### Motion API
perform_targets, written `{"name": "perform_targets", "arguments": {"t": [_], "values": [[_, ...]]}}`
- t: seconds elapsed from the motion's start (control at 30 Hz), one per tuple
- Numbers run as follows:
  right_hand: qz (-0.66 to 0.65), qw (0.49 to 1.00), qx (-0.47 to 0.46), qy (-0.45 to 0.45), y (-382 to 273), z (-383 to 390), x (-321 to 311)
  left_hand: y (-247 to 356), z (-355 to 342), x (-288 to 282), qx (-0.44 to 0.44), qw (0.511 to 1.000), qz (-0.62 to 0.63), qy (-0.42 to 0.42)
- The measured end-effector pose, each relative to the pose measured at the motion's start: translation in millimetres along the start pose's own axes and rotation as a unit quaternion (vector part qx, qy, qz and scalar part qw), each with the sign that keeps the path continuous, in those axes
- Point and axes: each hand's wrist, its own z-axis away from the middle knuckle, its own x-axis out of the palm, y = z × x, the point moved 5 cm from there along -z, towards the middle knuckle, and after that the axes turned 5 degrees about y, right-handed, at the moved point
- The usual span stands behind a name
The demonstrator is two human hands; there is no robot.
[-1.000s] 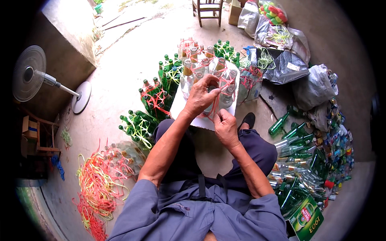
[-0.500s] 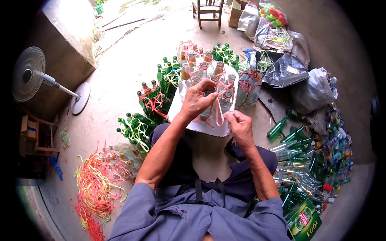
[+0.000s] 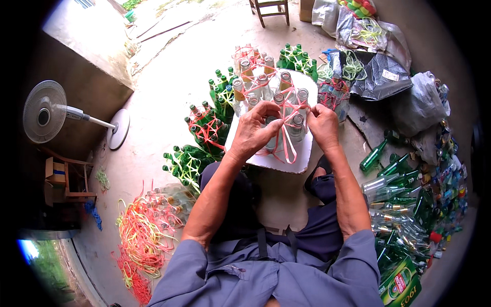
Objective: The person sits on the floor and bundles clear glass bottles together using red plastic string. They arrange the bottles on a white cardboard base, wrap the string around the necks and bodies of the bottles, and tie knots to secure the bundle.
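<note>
Both hands now meet at the clear bottle cluster (image 3: 279, 105): left hand (image 3: 255, 130) and right hand (image 3: 322, 125) pinch the pink strap (image 3: 287, 146), tightening the bundle.

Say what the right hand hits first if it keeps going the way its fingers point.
Probably the clear bottles bound with pink strap: the right hand points up-left into them; depth unclear.

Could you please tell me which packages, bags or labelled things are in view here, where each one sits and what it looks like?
Green carton: lower right by the loose bottles, boxy, green with a red and white label.
Grey plastic bag: right side, bulging and crumpled.
Black plastic bag: upper right, spread open, with a small white tag.
Clear plastic bag: top edge, holding colourful round things.
Cardboard box: far left under the fan, small, brown.
</note>
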Motion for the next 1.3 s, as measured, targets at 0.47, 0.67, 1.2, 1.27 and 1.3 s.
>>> {"name": "perform_targets", "arguments": {"t": [0.47, 0.67, 1.2, 1.27, 1.3], "values": [[-0.372, 0.924, 0.038, -0.083, -55.8, -0.2, -11.8, 6.6, 4.8, 7.4, 0.099, 0.985, -0.098, 0.102], [-0.136, 0.985, -0.079, -0.070, -80.7, -5.0, -9.3, 17.7, 9.0, 8.7, 0.175, 0.941, -0.231, 0.175], [0.164, 0.940, -0.293, -0.057, -113.4, -2.6, 1.2, 25.2, 7.9, 7.6, 0.172, 0.913, -0.312, 0.200], [0.169, 0.940, -0.294, -0.044, -113.4, -0.5, 0.7, 26.7, 7.3, 8.5, 0.179, 0.909, -0.316, 0.204], [0.170, 0.939, -0.295, -0.038, -113.7, 0.1, 0.5, 27.5, 7.0, 9.6, 0.179, 0.905, -0.325, 0.207]]}}
